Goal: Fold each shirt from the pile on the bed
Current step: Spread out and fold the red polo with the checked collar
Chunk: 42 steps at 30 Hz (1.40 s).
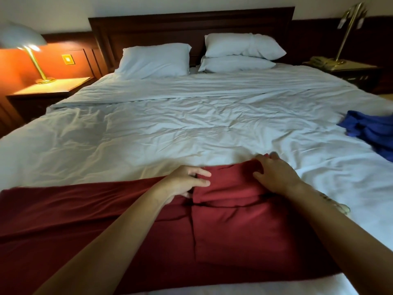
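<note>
Since the red shirt [234, 220] sits half-folded on the bed's [170, 135] near edge, I'd keep the left hand [185, 182] flat and loose at the crease while the right hand [274, 175], fingers spread, presses the far corner smooth.

- A wide bed [170, 128] with a rumpled white duvet filled most of the view, its dark wooden headboard [191, 24] at 12 o'clock.
- Three white pillows lay at the head: one pillow [154, 60] at 11 o'clock, and a stack of two pillows [240, 53] at 1 o'clock.
- A dark red shirt [234, 220] lay spread flat across the near edge, from 9 o'clock through 6 o'clock, with a folded panel on its right half.
- A crumpled blue garment [370, 128] sat near the right edge at 3 o'clock, well apart from the red one.
</note>
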{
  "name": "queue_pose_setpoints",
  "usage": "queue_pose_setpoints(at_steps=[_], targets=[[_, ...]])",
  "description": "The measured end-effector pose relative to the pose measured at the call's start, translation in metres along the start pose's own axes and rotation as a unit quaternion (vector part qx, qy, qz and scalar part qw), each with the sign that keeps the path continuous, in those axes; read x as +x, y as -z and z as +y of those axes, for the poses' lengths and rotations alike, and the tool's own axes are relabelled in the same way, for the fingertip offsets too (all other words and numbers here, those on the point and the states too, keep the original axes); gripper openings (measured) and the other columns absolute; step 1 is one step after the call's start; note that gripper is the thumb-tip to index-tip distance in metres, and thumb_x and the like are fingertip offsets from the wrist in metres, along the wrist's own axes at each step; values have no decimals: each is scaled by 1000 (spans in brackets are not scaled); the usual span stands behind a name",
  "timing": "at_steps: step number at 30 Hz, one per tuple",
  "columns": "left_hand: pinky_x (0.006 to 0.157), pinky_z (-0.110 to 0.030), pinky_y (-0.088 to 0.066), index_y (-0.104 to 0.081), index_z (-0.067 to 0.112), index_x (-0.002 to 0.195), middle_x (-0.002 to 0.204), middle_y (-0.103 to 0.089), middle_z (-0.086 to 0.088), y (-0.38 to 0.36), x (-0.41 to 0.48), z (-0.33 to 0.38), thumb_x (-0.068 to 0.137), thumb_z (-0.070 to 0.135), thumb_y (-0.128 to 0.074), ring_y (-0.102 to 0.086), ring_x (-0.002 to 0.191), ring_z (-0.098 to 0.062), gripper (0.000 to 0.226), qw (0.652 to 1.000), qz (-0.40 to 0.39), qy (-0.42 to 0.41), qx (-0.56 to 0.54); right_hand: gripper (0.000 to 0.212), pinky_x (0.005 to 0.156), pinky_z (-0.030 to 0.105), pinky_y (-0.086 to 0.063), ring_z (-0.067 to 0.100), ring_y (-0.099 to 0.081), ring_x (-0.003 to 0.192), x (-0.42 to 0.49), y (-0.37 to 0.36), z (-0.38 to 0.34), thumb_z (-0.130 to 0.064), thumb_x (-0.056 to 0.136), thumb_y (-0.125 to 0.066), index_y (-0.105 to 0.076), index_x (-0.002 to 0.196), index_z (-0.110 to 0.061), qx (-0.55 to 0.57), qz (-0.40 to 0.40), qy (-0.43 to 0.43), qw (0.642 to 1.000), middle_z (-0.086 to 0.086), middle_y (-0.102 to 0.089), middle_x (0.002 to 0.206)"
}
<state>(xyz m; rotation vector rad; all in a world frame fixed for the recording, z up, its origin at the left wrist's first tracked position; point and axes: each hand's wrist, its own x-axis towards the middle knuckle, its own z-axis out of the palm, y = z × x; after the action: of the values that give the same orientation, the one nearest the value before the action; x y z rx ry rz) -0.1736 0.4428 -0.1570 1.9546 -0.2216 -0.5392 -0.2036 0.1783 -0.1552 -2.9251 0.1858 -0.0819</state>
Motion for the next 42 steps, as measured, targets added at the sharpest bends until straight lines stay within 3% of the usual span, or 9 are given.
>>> queue_pose_setpoints(at_steps=[2,5,8,13,20,25,30,34,42], targets=[[102,-24,-42,-72,31,120,130,-61,7,-3,9,-8,89,32,-73,-54,126,-12,31,991,74,-51,97,58,113,47,-28,31,-29,143,-8,-7,-15,-53,95,-47,-35,149,-35,-69,18,39,997,8,-26,158],[123,-41,-15,-50,52,139,156,-34,6,-8,17,-28,95,57,-54,-23,149,-19,44,948,55,-69,307,68,121,49,-4,27,2,153,-14,-26,-21,-70,95,-23,-12,156,-41,-52,-118,70,989,2,0,166],[119,-44,6,-23,65,145,167,-1,15,-2,19,-51,100,64,-30,13,153,-13,46,939,14,-54,341,76,122,46,2,27,7,152,-7,-41,-7,-77,89,-14,5,155,-43,-52,-164,26,985,1,10,165],[118,-48,23,-7,62,149,166,11,15,42,15,-77,83,78,-9,25,150,-15,68,910,24,-32,413,104,121,45,4,25,8,152,6,-39,1,-92,64,4,6,155,-42,-39,-167,-1,985,4,11,165],[121,-46,11,-10,64,146,166,2,17,140,-19,-130,54,100,14,9,153,-10,102,880,102,-13,464,68,121,52,4,29,6,152,-9,-25,-54,-59,100,-26,-8,158,-29,-86,-39,70,993,7,3,166],[122,-37,-2,-41,50,144,160,-23,21,202,-59,-155,85,81,-36,-14,151,-3,67,890,126,-32,436,61,122,43,3,21,6,153,-43,-33,-151,-57,101,-31,-22,156,-32,25,-103,209,972,-2,-4,166],[105,-32,-44,-74,30,91,114,-68,15,252,-94,-156,77,49,-80,-60,112,3,25,921,169,-156,313,70,122,44,1,25,1,153,-60,-64,-226,-67,97,-24,-20,157,-32,35,-168,229,958,4,-5,166],[97,-32,-48,-70,36,93,103,-65,16,284,-106,-169,75,57,-76,-60,104,-1,28,916,144,-129,350,101,121,43,5,25,5,153,-73,-95,-254,-78,66,11,-10,157,-38,24,-136,208,968,1,2,166],[88,-28,-48,-70,31,88,92,-66,12,301,-105,-203,84,22,-79,-62,94,-5,13,916,201,-172,302,67,123,36,6,16,5,153,-79,-113,-253,-74,83,3,-17,146,-60,48,-58,201,977,-13,1,164]])
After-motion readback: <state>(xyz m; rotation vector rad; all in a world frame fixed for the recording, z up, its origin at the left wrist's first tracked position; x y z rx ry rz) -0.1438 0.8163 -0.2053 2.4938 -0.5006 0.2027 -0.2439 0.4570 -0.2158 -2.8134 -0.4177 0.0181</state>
